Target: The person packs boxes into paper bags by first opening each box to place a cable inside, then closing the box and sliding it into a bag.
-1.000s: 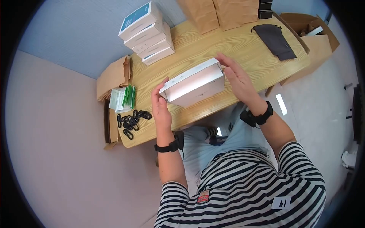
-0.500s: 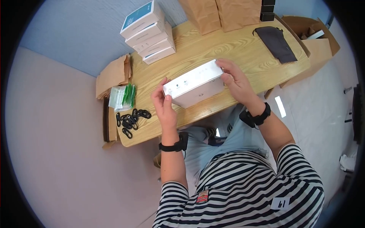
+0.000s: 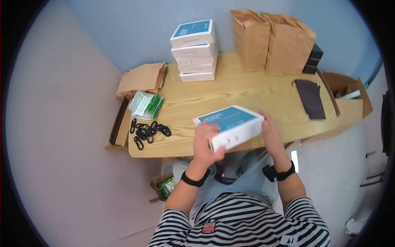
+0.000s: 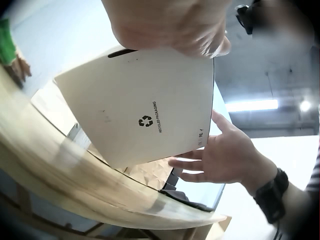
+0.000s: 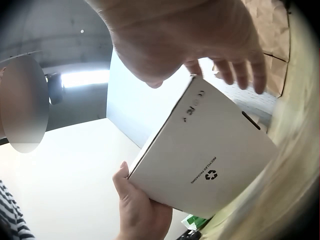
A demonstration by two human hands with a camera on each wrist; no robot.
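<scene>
Left grip [image 3: 205,143] clasps one box [image 3: 235,119], right grip [image 3: 273,136] spread beside it, two paper bags [image 3: 289,45] standing behind.

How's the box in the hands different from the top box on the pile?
The held box is gripped by the left hand; no hand touches the top box. The held box is tilted in the air, while the top box rests on other boxes by the blue wall. Both are white with mostly blue tops.
</scene>
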